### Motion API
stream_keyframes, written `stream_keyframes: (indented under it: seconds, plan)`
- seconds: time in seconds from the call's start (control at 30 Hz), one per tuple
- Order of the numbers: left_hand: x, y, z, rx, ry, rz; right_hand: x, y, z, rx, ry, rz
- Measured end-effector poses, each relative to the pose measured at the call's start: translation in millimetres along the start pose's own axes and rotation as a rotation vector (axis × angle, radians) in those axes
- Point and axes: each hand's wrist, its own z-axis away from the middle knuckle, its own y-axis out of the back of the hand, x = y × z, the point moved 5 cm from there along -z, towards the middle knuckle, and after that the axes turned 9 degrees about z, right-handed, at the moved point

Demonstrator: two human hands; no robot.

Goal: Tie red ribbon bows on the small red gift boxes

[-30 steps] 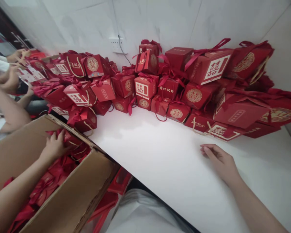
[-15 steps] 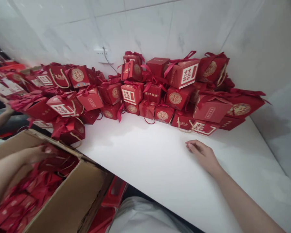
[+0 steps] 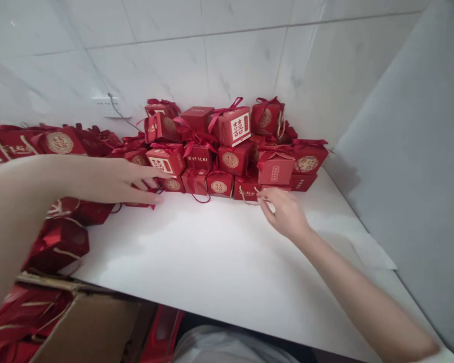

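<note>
Left hand [image 3: 119, 180] now beside red boxes [image 3: 177, 160]

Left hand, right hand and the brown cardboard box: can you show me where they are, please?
Left hand [image 3: 109, 176]: head view, on the back of the hand.
Right hand [image 3: 285, 214]: head view, on the back of the hand.
Brown cardboard box [image 3: 94, 325]: head view, on its bare brown panel.

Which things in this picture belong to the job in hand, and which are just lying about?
Likely part of the job:
Stacked red boxes; left hand outstretched before them, right hand at the bottom row, grip unclear
White table
Carton with red contents

Probably just there:
Wall socket
Cable
Red object past the table's near edge, partly hidden
</note>
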Motion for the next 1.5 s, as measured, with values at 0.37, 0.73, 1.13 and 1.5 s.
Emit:
stream_keyframes:
  seconds: [0.37,0.73,1.13,1.5]
  plan:
    - [99,-137.0,-137,0.333,-0.500,0.197,31,14,-92,-0.018,-0.739,0.290]
    - [58,-220.4,-139,0.674,-0.684,0.146,22,66,-79,-0.011,-0.709,0.225]
    - [48,-219.5,-144,0.589,-0.697,0.355,-52,27,-10,-0.719,-0.238,0.224]
    - [70,-198.5,-122,0.479,-0.665,0.872,-2,74,-13,-0.741,-0.085,0.041]
